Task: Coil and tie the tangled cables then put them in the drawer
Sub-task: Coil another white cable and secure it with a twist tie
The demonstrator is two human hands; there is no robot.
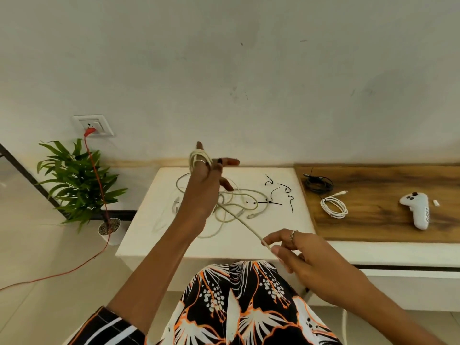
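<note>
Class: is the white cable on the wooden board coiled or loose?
Coiled. The white cable lies in a neat oval loop on the wooden board, one plug end sticking out.

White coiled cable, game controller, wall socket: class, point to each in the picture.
White coiled cable point(334, 207): head view, middle of its loops.
Game controller point(416, 207): head view, its white body.
Wall socket point(92, 125): head view, its faceplate.
</note>
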